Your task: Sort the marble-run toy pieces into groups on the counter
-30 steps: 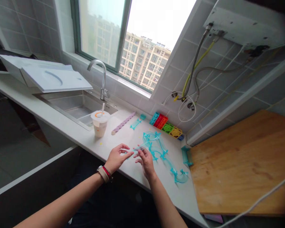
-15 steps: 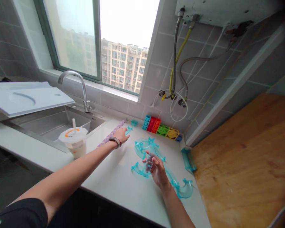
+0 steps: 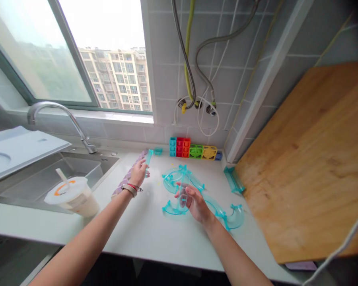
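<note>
My left hand [image 3: 139,173] is closed on a straight translucent teal track piece [image 3: 149,157], near the purple patterned strip [image 3: 125,180]. My right hand [image 3: 196,201] holds another translucent track piece [image 3: 182,194] upright between thumb and fingers; its lower part overlaps the pieces behind it. Curved teal track pieces [image 3: 170,180] lie joined beyond that hand. A short curved piece [image 3: 171,209] is just left of it, and more curved track [image 3: 235,218] lies to its right.
Coloured blocks [image 3: 183,147] stand in a row against the wall, with a small teal piece [image 3: 158,151] beside them. A teal trough [image 3: 234,180] leans by the wooden board [image 3: 310,167]. At left are a lidded drink cup [image 3: 77,198], the sink [image 3: 107,163] and its tap [image 3: 77,123].
My left hand has gripped the straight teal piece and drawn it up off the counter. My right hand keeps its piece. The view has turned right and down.
</note>
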Demonstrator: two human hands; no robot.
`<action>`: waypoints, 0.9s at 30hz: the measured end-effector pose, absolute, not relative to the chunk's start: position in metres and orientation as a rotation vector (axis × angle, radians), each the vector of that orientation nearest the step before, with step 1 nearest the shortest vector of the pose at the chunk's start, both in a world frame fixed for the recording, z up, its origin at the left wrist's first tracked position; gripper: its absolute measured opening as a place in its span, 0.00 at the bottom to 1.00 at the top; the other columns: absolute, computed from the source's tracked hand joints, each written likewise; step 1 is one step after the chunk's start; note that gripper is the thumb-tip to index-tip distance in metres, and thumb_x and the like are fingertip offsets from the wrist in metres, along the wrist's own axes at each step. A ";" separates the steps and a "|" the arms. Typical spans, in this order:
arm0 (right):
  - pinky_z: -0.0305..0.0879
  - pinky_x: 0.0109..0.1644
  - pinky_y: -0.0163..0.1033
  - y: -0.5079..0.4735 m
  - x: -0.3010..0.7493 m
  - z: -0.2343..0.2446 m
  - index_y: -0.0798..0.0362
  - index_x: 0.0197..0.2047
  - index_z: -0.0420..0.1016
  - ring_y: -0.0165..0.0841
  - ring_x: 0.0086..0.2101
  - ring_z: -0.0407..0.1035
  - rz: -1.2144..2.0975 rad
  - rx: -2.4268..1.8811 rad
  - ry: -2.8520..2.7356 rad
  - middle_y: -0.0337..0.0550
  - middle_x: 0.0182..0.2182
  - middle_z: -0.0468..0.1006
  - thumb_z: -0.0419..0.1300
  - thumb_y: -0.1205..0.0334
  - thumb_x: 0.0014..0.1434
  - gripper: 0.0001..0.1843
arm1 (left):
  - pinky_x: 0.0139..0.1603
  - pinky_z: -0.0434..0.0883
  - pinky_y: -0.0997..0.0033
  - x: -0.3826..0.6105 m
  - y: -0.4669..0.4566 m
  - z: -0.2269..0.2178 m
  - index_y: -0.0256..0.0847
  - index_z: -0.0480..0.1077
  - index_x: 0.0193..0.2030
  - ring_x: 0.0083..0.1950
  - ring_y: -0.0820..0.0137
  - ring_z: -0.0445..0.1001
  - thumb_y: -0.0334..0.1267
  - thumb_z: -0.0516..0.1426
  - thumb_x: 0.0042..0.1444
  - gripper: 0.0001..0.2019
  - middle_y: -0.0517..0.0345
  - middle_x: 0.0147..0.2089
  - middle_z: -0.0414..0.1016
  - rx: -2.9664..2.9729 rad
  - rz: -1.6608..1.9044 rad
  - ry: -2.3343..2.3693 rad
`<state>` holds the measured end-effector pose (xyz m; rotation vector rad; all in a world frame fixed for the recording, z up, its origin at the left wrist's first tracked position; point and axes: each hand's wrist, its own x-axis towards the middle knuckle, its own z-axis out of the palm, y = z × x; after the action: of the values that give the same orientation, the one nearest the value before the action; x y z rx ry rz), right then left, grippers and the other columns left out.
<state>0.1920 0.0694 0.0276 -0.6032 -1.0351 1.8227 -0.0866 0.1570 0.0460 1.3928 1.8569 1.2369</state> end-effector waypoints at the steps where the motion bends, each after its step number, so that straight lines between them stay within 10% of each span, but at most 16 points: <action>1: 0.63 0.30 0.34 0.070 0.192 0.028 0.53 0.55 0.77 0.32 0.29 0.67 1.801 -0.604 -1.039 0.48 0.35 0.81 0.64 0.43 0.59 0.28 | 0.32 0.75 0.66 -0.077 0.146 0.047 0.32 0.61 0.65 0.27 0.72 0.72 0.42 0.47 0.59 0.29 0.51 0.41 0.72 1.402 1.286 1.775; 10: 0.66 0.33 0.36 0.081 0.197 0.022 0.53 0.55 0.79 0.32 0.31 0.68 1.166 -0.866 -1.240 0.41 0.32 0.74 0.68 0.46 0.56 0.28 | 0.35 0.71 0.69 0.003 0.081 0.030 0.41 0.67 0.64 0.32 0.71 0.69 0.47 0.55 0.65 0.23 0.57 0.37 0.70 1.510 1.549 1.074; 27: 0.70 0.33 0.37 0.073 0.190 0.013 0.52 0.57 0.77 0.37 0.37 0.73 1.262 -0.871 -1.292 0.44 0.35 0.76 0.70 0.48 0.55 0.29 | 0.36 0.70 0.68 0.006 0.062 0.028 0.45 0.68 0.62 0.34 0.69 0.70 0.46 0.57 0.65 0.21 0.54 0.43 0.72 1.521 1.532 1.037</action>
<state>0.1899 0.0732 0.0127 -0.8712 -1.2917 1.2617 0.0063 0.0615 0.0278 1.5207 1.0371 1.5318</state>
